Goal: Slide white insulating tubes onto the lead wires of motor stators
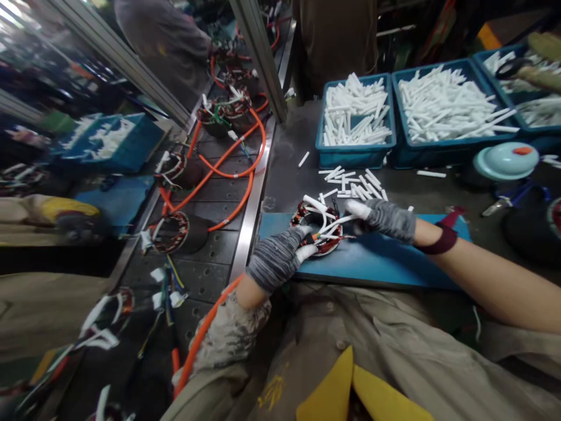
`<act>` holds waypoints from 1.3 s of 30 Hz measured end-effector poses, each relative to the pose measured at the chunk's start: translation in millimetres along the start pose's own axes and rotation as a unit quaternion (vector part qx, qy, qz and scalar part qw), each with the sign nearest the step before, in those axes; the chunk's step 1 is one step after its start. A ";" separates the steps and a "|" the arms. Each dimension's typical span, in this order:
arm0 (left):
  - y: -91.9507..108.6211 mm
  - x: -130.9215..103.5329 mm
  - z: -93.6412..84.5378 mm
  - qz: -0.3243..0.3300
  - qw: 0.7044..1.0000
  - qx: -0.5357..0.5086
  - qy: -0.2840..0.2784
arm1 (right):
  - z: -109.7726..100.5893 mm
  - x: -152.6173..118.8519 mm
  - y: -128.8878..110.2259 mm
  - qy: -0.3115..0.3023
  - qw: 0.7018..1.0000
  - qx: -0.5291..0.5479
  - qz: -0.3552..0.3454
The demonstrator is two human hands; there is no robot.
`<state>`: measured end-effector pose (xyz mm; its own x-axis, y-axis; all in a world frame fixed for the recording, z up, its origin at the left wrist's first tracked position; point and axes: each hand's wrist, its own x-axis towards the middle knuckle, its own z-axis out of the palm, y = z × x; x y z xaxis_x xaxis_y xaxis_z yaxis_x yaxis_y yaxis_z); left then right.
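Note:
A motor stator (300,215) with copper windings lies on a blue board (381,260) in front of me. My left hand (278,257), in a grey glove with white fingertips, is closed around the end of an orange cable (222,304) where its wires come out over the stator's near side. My right hand (381,217), gloved the same way, pinches a thin white lead (346,219) to the right of the ring. White sleeves (316,203) stand up from the windings. Just beyond the stator lies a loose pile of short white tubes (368,184).
Blue bins (356,153) full of white tubes line the back, beside a light blue lidded container (506,164) and scissors (499,204). On the left, a roller conveyor (214,251) carries more stators (177,231) and orange cables. Co-workers stand across and at left; one gloved hand (72,213) shows.

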<state>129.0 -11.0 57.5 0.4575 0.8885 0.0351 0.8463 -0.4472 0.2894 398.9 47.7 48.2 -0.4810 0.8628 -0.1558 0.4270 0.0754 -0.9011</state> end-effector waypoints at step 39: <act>8.7 6.5 18.6 0.107 0.982 -0.128 0.087 | -18.0 -83.2 92.0 0.282 0.936 -0.207 -0.039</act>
<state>144.5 -11.0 42.5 0.5452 0.7911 0.2773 0.6298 -0.6049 0.4873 492.0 -8.1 -14.5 -0.0932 0.9643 0.2480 0.7236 0.2367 -0.6484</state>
